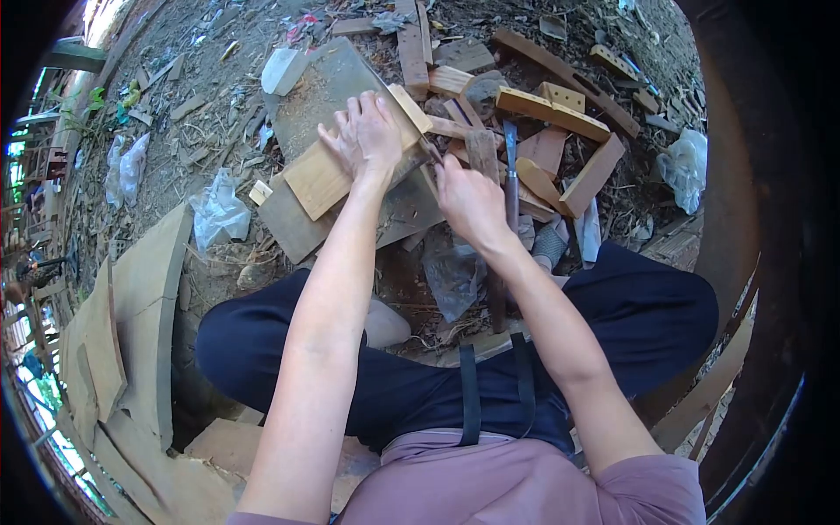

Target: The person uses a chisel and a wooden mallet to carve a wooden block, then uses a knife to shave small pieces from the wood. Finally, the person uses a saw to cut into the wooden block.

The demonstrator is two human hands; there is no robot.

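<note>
A pale wooden board [317,181] lies across a worn flat slab [293,217]. My left hand [365,138] presses on top of the board, fingers spread and holding nothing. My right hand [472,203] is closed around the handle of a handsaw [385,85], just right of the board. The saw's thin blade shows nearly edge-on and runs up and left across the board near its right end. A light end piece [409,108] sits on the blade's far side. Sawdust [311,87] is scattered over the grey sheet behind. My fingers hide most of the saw handle.
To the right lie a chisel [511,162], a wooden block on a handle [482,154], a slotted wood piece [553,112] and several offcuts. Plastic bags [219,210] rest on the dirt. Large bent boards [144,306] lean at left; a dark post [731,131] stands at right.
</note>
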